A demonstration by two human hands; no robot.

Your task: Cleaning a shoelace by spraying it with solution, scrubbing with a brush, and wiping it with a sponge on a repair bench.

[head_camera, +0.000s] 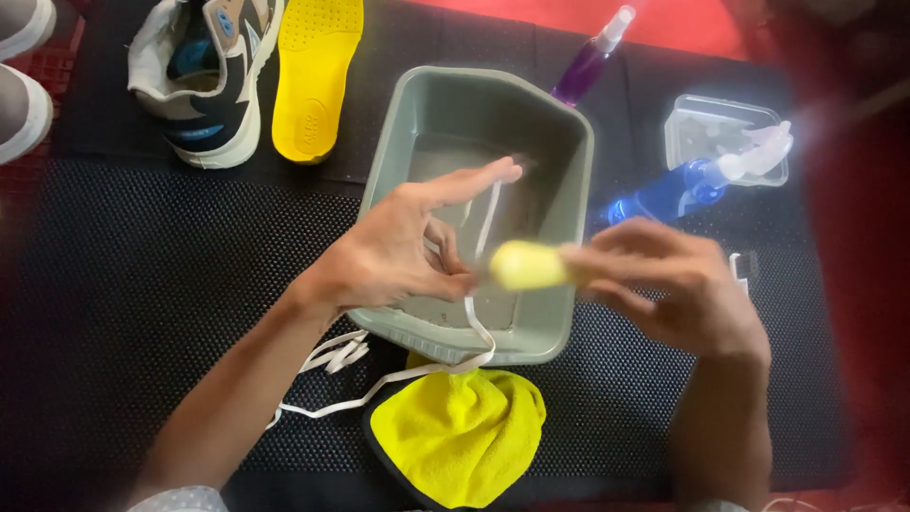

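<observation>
**Two hands, one limp lace and a small yellow brush**

Two bare hands meet over a grey plastic tub on a black ribbed mat. The left hand pinches a white shoelace between thumb and fingertips, forefinger stretched out, so a short run of lace stands taut above the tub. The rest trails over the near rim and lies in loose loops on the mat, beside a yellow cloth.

The right hand is closed around a small yellow brush, blurred; its head sits against the lace.

The lace looks light, soft and floppy, likely slick if wet, so it needs a tight pinch close to the worked spot. The brush seems light and rigid, best held by its handle.

Far left lie a sneaker and a yellow insole; far right, two spray bottles and a clear lidded box.
</observation>
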